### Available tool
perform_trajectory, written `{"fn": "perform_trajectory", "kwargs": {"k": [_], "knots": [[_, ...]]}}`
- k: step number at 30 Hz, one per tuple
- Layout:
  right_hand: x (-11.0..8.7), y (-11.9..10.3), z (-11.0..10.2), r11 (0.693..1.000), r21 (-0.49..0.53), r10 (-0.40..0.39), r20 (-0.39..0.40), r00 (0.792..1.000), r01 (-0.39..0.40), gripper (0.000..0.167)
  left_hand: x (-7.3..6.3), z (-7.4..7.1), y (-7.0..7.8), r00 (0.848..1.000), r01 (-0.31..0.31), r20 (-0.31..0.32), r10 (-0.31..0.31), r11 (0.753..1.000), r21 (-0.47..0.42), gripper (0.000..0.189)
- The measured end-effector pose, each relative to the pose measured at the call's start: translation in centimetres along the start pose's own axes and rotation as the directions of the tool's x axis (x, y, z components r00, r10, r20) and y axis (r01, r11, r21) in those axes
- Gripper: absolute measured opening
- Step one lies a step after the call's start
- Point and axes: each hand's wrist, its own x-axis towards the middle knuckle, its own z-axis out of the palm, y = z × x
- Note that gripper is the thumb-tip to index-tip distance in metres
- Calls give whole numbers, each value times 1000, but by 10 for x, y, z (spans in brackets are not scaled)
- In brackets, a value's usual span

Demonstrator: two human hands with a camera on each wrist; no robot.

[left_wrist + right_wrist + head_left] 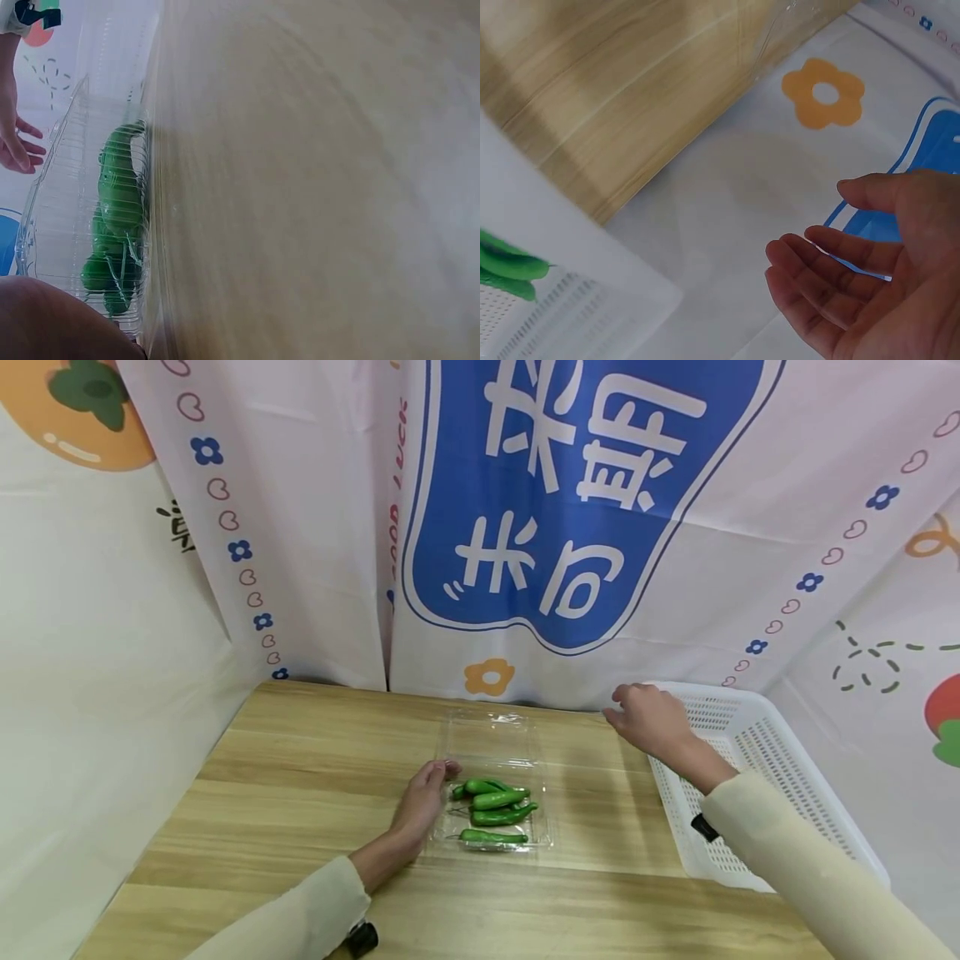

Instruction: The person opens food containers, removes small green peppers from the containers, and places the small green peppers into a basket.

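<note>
Several green chili peppers (501,799) lie in a clear plastic clamshell box (542,837) on the table, its lid (491,739) folded back toward the cloth wall. My left hand (422,802) rests against the left side of this box, fingertips at its hinge-side corner. In the left wrist view only part of that hand shows, low at the left. My right hand (651,718) hovers by the far left corner of a white perforated basket (806,777). Its palm holds nothing, and the fingers (840,255) are loosely bent with the thumb apart.
Inside the basket, more green peppers (510,266) show in the right wrist view; my right forearm hides them from the head view. Printed cloth (322,527) hangs behind the wooden table (300,760) and along both sides.
</note>
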Motion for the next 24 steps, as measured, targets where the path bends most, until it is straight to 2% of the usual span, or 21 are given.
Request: {"fn": "perform_trajectory", "kwargs": {"k": [8,15,24], "knots": [[-8,-28,5,994,-36,-105,-23,994,104,28,0,-1,0,1000,3,4,-3,1000,-6,42],[-17,-53,12,976,-40,-215,-50,975,213,29,-1,-1,0,1000,4,10,-4,1000,-19,42],[-22,-80,19,945,-90,-315,9,949,315,29,1,-1,-2,1000,3,5,-3,1000,-12,42]]}}
